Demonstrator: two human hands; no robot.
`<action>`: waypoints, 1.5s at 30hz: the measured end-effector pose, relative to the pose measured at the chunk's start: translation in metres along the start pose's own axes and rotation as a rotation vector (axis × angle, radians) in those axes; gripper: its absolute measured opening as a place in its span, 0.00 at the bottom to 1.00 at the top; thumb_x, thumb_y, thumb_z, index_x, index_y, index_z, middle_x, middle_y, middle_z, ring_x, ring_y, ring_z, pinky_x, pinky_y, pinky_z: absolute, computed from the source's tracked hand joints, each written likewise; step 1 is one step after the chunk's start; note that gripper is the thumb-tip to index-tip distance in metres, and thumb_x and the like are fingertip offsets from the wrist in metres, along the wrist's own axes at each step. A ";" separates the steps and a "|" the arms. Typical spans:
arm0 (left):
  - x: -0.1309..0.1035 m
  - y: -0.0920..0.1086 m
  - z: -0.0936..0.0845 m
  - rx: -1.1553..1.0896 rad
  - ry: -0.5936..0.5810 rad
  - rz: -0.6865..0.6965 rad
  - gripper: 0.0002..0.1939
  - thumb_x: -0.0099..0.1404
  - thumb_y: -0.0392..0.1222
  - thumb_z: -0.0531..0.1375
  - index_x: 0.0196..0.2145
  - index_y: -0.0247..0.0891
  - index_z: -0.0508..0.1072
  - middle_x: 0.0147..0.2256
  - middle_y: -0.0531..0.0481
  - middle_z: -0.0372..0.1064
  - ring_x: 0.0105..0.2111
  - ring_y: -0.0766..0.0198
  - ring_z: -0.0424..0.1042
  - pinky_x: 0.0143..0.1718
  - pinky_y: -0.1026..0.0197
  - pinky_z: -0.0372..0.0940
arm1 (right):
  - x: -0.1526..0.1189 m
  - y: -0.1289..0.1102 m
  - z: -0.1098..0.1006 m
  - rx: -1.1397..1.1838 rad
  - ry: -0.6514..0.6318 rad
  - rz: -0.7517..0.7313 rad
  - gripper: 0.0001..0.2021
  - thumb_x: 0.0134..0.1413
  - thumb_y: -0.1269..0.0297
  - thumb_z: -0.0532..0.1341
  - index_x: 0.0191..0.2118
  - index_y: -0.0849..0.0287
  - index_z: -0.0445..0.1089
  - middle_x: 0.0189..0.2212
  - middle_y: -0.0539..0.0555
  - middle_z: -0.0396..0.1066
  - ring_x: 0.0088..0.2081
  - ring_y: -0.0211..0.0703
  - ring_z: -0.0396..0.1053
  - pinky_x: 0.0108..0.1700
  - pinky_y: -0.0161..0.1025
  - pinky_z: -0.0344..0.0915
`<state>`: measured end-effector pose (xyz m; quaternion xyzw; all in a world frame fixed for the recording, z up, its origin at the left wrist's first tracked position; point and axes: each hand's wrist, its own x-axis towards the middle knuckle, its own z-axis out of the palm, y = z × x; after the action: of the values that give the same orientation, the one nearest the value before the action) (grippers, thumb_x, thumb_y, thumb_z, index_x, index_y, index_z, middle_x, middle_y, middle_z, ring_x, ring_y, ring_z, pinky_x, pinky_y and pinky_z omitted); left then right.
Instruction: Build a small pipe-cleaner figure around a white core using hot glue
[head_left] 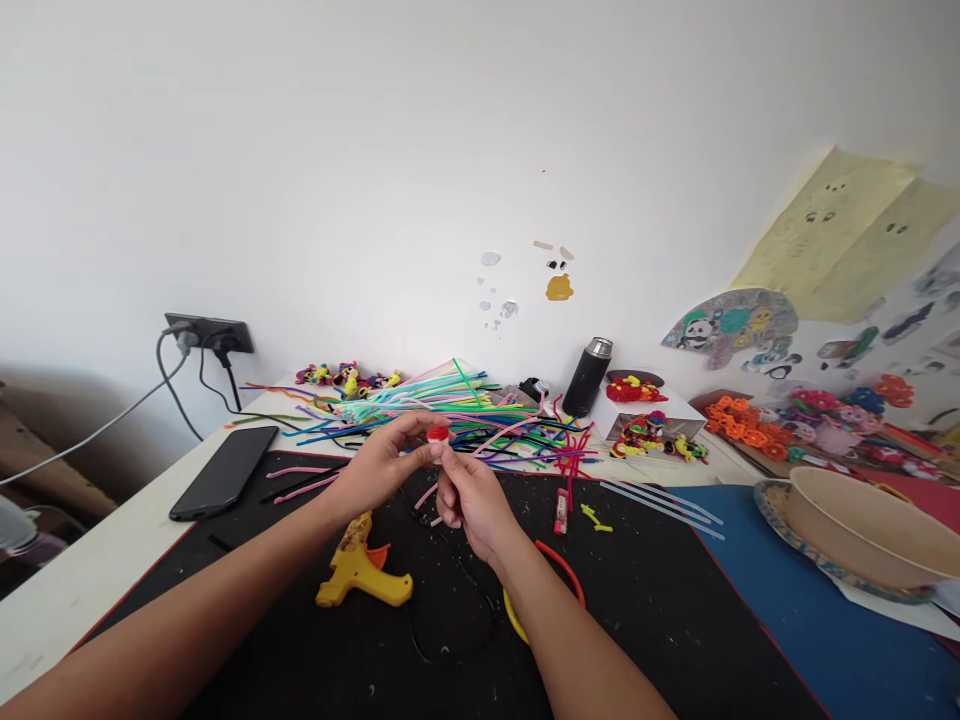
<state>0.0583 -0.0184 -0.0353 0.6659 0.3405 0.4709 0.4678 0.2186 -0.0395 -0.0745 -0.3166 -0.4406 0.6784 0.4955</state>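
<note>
Above the black mat (600,620), a small red-and-white piece (438,435) is pinched between the fingertips of both hands. My left hand (386,460) is closed on it from the left, thumb underneath. From the lower right my right hand (476,498) grips its lower end with thumb and forefinger, the other fingers curled in. The fingers cover much of the piece, so its exact kind is unclear. On the mat below my left hand lies a yellow glue gun (364,578). A heap of coloured pipe cleaners (420,400) lies behind the hands.
A phone (223,474) lies at the left, near a wall socket (210,333) with cables. A black flask (589,377) stands beside a white box (652,412). Translucent glue sticks (667,505) and a beige bowl (870,520) are at the right. My right forearm crosses a red-and-yellow ring (570,570).
</note>
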 end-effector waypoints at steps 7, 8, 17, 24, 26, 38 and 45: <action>0.000 0.009 -0.007 0.174 -0.007 0.040 0.18 0.65 0.53 0.66 0.47 0.40 0.75 0.39 0.47 0.75 0.33 0.59 0.74 0.38 0.55 0.72 | -0.002 -0.003 0.002 -0.006 -0.006 0.006 0.27 0.51 0.36 0.67 0.33 0.59 0.69 0.14 0.40 0.57 0.13 0.30 0.53 0.15 0.31 0.42; 0.000 0.009 -0.008 0.178 -0.010 0.040 0.18 0.65 0.53 0.66 0.47 0.40 0.75 0.39 0.47 0.75 0.33 0.59 0.74 0.38 0.55 0.72 | -0.001 -0.002 0.001 -0.005 -0.006 0.007 0.27 0.52 0.36 0.67 0.33 0.59 0.69 0.15 0.40 0.57 0.13 0.30 0.53 0.15 0.31 0.42; 0.002 0.008 -0.011 0.228 -0.024 0.039 0.17 0.64 0.54 0.66 0.43 0.39 0.77 0.36 0.46 0.77 0.34 0.56 0.76 0.38 0.55 0.72 | 0.000 0.004 0.000 -0.029 0.008 0.000 0.28 0.51 0.35 0.67 0.32 0.60 0.69 0.13 0.39 0.53 0.13 0.31 0.53 0.15 0.31 0.43; 0.004 -0.010 -0.012 0.032 -0.073 -0.026 0.19 0.62 0.53 0.69 0.42 0.36 0.76 0.35 0.49 0.74 0.32 0.61 0.74 0.37 0.57 0.70 | 0.002 0.005 0.000 -0.048 0.034 0.006 0.30 0.49 0.34 0.68 0.32 0.63 0.72 0.12 0.39 0.51 0.13 0.30 0.52 0.16 0.31 0.42; 0.005 -0.014 -0.012 -0.013 -0.081 -0.042 0.19 0.62 0.53 0.70 0.42 0.36 0.76 0.34 0.50 0.73 0.31 0.63 0.72 0.36 0.59 0.69 | 0.002 0.006 0.000 -0.050 0.041 0.013 0.30 0.49 0.34 0.68 0.32 0.63 0.72 0.12 0.39 0.51 0.13 0.30 0.52 0.16 0.31 0.42; 0.005 -0.022 -0.014 0.024 -0.097 -0.054 0.19 0.64 0.53 0.68 0.44 0.36 0.75 0.37 0.49 0.74 0.35 0.60 0.73 0.41 0.56 0.69 | 0.003 0.007 -0.002 -0.073 0.049 0.041 0.31 0.50 0.33 0.66 0.32 0.62 0.72 0.12 0.39 0.52 0.13 0.30 0.52 0.15 0.31 0.44; 0.006 -0.023 -0.012 0.064 -0.045 0.000 0.20 0.65 0.52 0.67 0.48 0.38 0.70 0.39 0.48 0.73 0.37 0.59 0.74 0.40 0.56 0.70 | 0.003 0.005 -0.003 -0.055 0.041 0.026 0.31 0.48 0.32 0.67 0.33 0.62 0.72 0.12 0.39 0.52 0.12 0.31 0.52 0.15 0.31 0.42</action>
<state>0.0484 -0.0021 -0.0534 0.6911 0.3446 0.4445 0.4539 0.2181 -0.0364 -0.0803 -0.3498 -0.4446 0.6658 0.4865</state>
